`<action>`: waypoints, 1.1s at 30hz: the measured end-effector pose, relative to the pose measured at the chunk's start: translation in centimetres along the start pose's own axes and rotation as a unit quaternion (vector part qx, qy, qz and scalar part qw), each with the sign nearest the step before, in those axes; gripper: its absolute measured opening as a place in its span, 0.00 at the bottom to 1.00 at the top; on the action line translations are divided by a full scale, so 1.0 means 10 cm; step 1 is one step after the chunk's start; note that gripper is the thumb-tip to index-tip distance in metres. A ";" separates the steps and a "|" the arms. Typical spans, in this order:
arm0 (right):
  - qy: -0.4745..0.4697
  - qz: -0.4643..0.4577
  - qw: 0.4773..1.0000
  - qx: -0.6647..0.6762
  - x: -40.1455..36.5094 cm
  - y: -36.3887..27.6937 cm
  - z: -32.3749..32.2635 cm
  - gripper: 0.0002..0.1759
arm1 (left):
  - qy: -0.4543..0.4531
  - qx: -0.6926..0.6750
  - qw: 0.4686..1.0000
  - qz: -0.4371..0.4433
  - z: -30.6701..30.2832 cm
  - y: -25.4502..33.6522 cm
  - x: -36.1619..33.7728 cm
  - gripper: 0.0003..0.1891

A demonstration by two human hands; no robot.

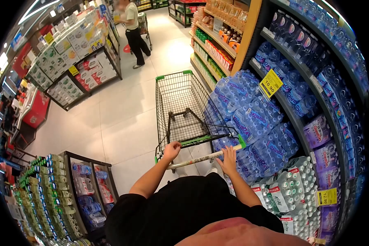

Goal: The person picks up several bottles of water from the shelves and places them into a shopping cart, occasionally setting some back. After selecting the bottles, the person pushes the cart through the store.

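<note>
A wire shopping cart [180,96] with green corner pieces stands in front of me, its basket bare down to the mesh. Its pale handle bar [197,158] runs slantwise just ahead of my body. My left hand [171,151] is just beyond the bar's left end, fingers curled in loosely, the wrist over the bar; nothing shows in it. Near the right end, my right hand [228,159] lies across the bar with its fingers stretched out, holding nothing visible. Close by on the right are stacked packs of blue-wrapped water bottles [252,119].
Shelves with large water bottles [303,86] and a yellow price tag [271,83] line the right. Green-capped bottle packs [293,184] stand near my right side. A bottle rack [90,192] is at left. Ahead, a person [133,33] stands beside another cart [143,24].
</note>
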State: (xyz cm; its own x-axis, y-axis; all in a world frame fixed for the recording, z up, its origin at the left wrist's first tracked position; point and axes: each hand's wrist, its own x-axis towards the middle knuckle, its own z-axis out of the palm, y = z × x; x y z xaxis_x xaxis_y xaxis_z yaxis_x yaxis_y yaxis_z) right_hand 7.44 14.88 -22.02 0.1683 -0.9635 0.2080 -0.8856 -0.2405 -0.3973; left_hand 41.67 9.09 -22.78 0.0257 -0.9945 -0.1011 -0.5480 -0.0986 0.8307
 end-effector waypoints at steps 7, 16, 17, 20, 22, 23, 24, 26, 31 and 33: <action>-0.042 -0.001 0.999 -0.007 -0.15 -0.07 0.03 0.39 | 0.050 -0.223 0.972 -0.053 0.09 -0.40 0.09 0.10; -0.039 0.032 0.999 -0.013 -0.32 -0.23 0.16 0.42 | 0.003 -0.308 0.946 -0.097 0.02 -0.60 0.12 0.14; -0.041 0.033 0.999 -0.010 -0.34 -0.23 0.16 0.42 | -0.002 -0.327 0.939 -0.110 -0.01 -0.57 0.11 0.14; -0.046 0.035 0.998 0.003 -0.35 -0.24 0.14 0.42 | -0.005 -0.329 0.938 -0.108 -0.06 -0.52 0.09 0.14; -0.046 0.036 0.998 0.008 -0.36 -0.25 0.13 0.41 | 0.001 -0.325 0.938 -0.119 -0.05 -0.62 0.12 0.10; -0.045 0.036 0.998 0.008 -0.36 -0.26 0.13 0.42 | 0.005 -0.300 0.948 -0.103 -0.05 -0.66 0.17 0.10; -0.044 0.035 0.998 0.009 -0.36 -0.26 0.14 0.42 | 0.010 -0.275 0.958 -0.087 -0.05 -0.70 0.21 0.11; -0.046 0.038 0.998 -0.007 -0.36 -0.26 0.17 0.41 | 0.025 -0.149 0.988 -0.020 -0.08 -0.79 0.27 0.11; -0.055 0.031 0.998 -0.014 -0.34 -0.23 0.17 0.43 | -0.067 0.105 0.992 0.028 -0.25 -0.63 0.28 0.15; -0.059 0.030 0.998 -0.025 -0.33 -0.22 0.19 0.44 | -0.151 0.194 0.969 -0.023 -0.23 -0.60 0.28 0.23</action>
State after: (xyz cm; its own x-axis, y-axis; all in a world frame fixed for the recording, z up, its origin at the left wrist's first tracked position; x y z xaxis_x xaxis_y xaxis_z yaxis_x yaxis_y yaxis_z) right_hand 9.67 18.39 -23.48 0.1616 -0.9837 0.0784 -0.9153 -0.1791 -0.3607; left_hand 46.96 6.79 -26.75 -0.1567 -0.9284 -0.3368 -0.8263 -0.0636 0.5596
